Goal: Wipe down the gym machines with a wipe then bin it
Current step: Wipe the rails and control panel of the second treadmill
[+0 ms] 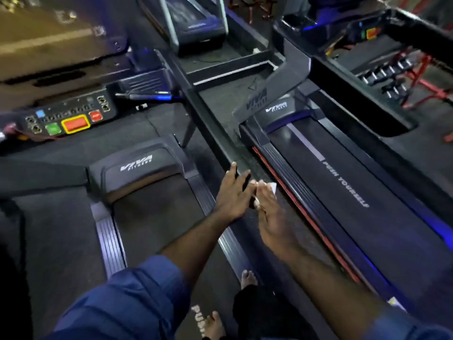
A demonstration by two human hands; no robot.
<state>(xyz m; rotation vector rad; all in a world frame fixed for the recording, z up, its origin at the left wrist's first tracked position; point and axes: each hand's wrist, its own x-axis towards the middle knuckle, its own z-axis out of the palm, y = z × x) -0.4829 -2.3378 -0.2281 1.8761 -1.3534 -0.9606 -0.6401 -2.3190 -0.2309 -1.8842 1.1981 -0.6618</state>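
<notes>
Wipe (272,187): white, small, mid-frame just right of centre, mostly covered by the right hand (272,222). Only bits show, at the fingertips and near the thumb side. It sits at the dark handrail (208,119) that runs diagonally from upper centre down to the hands.

Right hand: fingers laid forward over the wipe, fairly straight but motion-blurred. Cannot tell whether it pinches the wipe or just presses it.

Left hand (231,195): just beside the right, nearly touching it. Fingers straight and spread, resting on the handrail, holding nothing.

Both forearms reach in from the bottom of the frame, with blue sleeves (127,298) at lower left and lower right.

Two bare feet at bottom centre, one (248,278) by the side rail, the other (213,322) on the left treadmill belt (152,209).

Motor cover (137,165) with a VIVA FITNESS logo, left of centre. Console (71,119) at mid-left has a red button edged yellow, plus green, blue and small red buttons.

Right treadmill belt (343,182), printed PUSH YOURSELF, lies right of the hands, a red stripe along its near edge.

Dumbbell rack (387,74) upper right. Another treadmill (196,28) top centre.
</notes>
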